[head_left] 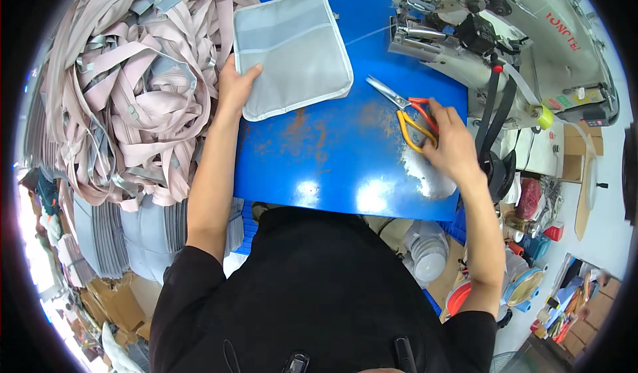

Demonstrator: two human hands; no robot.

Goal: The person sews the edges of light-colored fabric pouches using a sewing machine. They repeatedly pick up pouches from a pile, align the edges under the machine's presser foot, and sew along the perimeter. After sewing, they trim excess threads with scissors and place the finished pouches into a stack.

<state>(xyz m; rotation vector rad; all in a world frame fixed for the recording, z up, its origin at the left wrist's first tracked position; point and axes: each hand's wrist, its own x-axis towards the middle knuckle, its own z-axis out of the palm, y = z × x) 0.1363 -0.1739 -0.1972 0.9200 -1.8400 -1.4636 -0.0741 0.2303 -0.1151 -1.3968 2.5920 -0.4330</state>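
Observation:
A flat grey fabric pouch with pale bound edges and rounded corners lies at the far left of the blue table. My left hand grips its left edge, thumb on top and fingers underneath. Close to the table's right side, my right hand is closed on the scissors, fingers at the red handle. Their yellow handle shows beside the palm, and the blades point to the far left. A thin thread stretches from the pouch toward the sewing machine.
The blue tabletop has worn brown patches. A large heap of pink and grey straps rises at the left, above stacked grey panels. The sewing machine stands at the far right. Clear plastic containers sit below the table's right side.

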